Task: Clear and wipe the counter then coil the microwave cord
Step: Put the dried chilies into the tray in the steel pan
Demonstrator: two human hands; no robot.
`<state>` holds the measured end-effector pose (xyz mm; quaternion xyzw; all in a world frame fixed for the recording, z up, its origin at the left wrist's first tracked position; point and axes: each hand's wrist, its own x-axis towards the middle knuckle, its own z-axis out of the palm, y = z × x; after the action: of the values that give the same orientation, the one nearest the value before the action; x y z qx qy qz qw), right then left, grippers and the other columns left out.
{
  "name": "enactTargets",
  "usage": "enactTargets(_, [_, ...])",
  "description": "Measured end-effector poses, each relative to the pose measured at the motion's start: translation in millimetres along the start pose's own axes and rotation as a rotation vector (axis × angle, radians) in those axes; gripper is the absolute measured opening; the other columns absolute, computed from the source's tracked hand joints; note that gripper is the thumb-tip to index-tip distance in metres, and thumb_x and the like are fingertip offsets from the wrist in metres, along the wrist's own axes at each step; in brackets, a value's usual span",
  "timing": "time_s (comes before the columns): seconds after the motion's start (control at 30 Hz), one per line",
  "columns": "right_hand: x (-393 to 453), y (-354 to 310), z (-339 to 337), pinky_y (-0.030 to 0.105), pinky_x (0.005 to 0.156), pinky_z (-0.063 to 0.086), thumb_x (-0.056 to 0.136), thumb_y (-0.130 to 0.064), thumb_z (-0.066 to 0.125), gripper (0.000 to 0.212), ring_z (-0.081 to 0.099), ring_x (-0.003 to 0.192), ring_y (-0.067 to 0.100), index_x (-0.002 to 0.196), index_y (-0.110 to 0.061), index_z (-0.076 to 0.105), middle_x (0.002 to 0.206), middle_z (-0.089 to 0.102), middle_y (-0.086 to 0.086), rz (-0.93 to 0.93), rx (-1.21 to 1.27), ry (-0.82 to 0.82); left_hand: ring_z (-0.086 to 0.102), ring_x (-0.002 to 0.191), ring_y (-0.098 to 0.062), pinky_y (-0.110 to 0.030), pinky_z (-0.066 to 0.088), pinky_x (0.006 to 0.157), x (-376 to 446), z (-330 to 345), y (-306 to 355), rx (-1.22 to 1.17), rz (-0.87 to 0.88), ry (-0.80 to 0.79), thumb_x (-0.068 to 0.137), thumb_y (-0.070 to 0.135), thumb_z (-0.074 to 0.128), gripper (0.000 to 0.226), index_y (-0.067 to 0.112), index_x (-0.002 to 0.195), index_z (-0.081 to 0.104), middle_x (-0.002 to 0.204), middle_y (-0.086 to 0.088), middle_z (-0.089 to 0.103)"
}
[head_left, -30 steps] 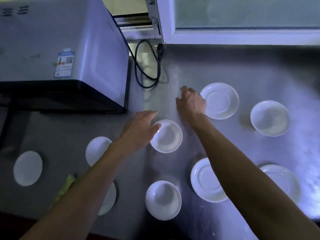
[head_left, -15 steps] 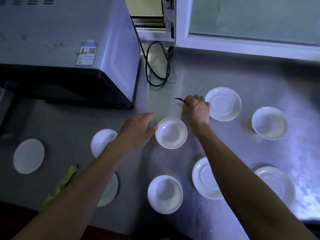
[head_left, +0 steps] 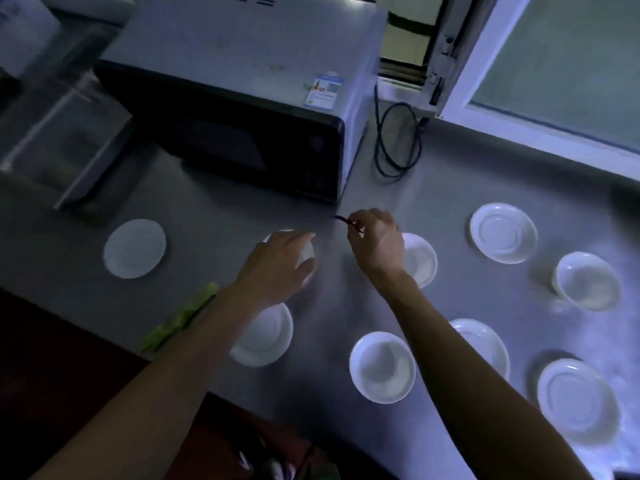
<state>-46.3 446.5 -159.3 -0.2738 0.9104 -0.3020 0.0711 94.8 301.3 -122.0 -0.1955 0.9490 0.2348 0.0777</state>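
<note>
At the far left of the frame a flat white plate (head_left: pixel 135 248) lies alone on the grey metal tabletop (head_left: pixel 450 188), and below and to its right a folded green cloth (head_left: pixel 180 320) sits at the tabletop's near edge. Above them, in the upper middle, stands the microwave (head_left: pixel 242 98), its dark door facing down-left and a small sticker on its top corner. Toward the centre, the left hand (head_left: pixel 277 268) reaches in from the lower left and rests with relaxed fingers over a small white bowl (head_left: pixel 308 254), mostly covering it; whether it grips the bowl cannot be told. Another white plate (head_left: pixel 266 337) lies partly under that forearm. Just right of centre, the right hand (head_left: pixel 375 242) is curled, pinching a thin dark red item (head_left: pixel 346 221), perhaps a dried chilli, that pokes out to the left of its fingertips just above the tabletop. Behind this hand lies a white bowl (head_left: pixel 420 259). Right of the microwave, in the upper middle, the black microwave cord (head_left: pixel 398 140) lies in a loose loop on the tabletop below the window frame (head_left: pixel 460 64). Further right are scattered more white saucers and bowls: one saucer (head_left: pixel 504 233) in the middle right, a bowl (head_left: pixel 587 280) near the right edge, a bowl (head_left: pixel 382 367) at lower centre, and a saucer (head_left: pixel 578 407) at lower right.
</note>
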Motion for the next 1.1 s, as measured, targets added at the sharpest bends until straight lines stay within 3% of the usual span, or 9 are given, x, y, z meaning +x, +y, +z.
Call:
enactTargets(0.2, [-32.3, -93.1, 49.1, 0.041, 0.082, 0.049, 0.087, -0.014, 0.065, 0.016, 0.06, 0.098, 0.034, 0.1, -0.014, 0.074, 0.102, 0.07, 0.009, -0.097, -0.028, -0.06, 0.036, 0.139, -0.018, -0.041, 0.035, 0.11, -61.8, -33.5, -94.4, 0.001, -0.069, 0.002, 0.097, 0.042, 0.051, 0.054, 0.031, 0.148, 0.037, 0.151, 0.006, 0.043])
enactTargets(0.37, [-66.4, -186.8, 86.1, 0.039, 0.07, 0.049, 0.085, -0.009, 0.068, 0.006, 0.062, 0.086, 0.034, 0.086, -0.01, 0.074, 0.086, 0.069, 0.009, -0.182, -0.061, -0.039, 0.037, 0.138, -0.019, -0.04, 0.034, 0.108, -126.9, -73.4, -179.7, 0.002, -0.099, 0.038, 0.098, 0.048, 0.047, 0.057, 0.026, 0.15, 0.036, 0.152, 0.004, 0.043])
enactTargets(0.53, [-85.0, -288.5, 125.1, 0.039, 0.073, 0.051, 0.087, -0.014, 0.067, 0.007, 0.062, 0.089, 0.031, 0.09, -0.015, 0.073, 0.09, 0.068, 0.005, -0.28, -0.075, -0.051, 0.042, 0.133, -0.023, -0.042, 0.038, 0.106, -188.0, -123.0, -264.1, 0.013, -0.146, 0.13, 0.096, 0.045, 0.051, 0.053, 0.027, 0.146, 0.042, 0.149, 0.002, 0.046])
enactTargets(0.67, [-96.2, -357.7, 154.5, 0.035, 0.069, 0.047, 0.085, -0.016, 0.07, 0.01, 0.063, 0.089, 0.032, 0.094, -0.017, 0.075, 0.091, 0.067, 0.007, -0.379, -0.101, -0.067, 0.036, 0.138, -0.023, -0.041, 0.032, 0.112, -232.3, -153.6, -321.6, -0.007, -0.223, 0.164, 0.098, 0.044, 0.049, 0.054, 0.027, 0.148, 0.038, 0.152, 0.001, 0.042])
enactTargets(0.93, [-92.4, -449.4, 212.3, 0.036, 0.069, 0.054, 0.087, -0.018, 0.068, 0.011, 0.063, 0.087, 0.026, 0.095, -0.02, 0.076, 0.091, 0.067, 0.002, -0.521, -0.118, -0.136, 0.03, 0.143, -0.02, -0.04, 0.026, 0.116, -281.6, -181.2, -395.8, -0.111, -0.372, 0.264, 0.101, 0.042, 0.044, 0.056, 0.023, 0.152, 0.033, 0.157, 0.0, 0.035])
enactTargets(1.1, [-71.8, -482.5, 253.6, 0.037, 0.071, 0.052, 0.087, -0.014, 0.068, 0.01, 0.062, 0.087, 0.026, 0.093, -0.017, 0.076, 0.089, 0.07, 0.003, -0.586, -0.078, -0.184, 0.029, 0.143, -0.018, -0.042, 0.027, 0.116, -278.9, -190.7, -439.9, -0.101, -0.407, 0.232, 0.101, 0.042, 0.042, 0.055, 0.024, 0.152, 0.032, 0.157, 0.003, 0.034])
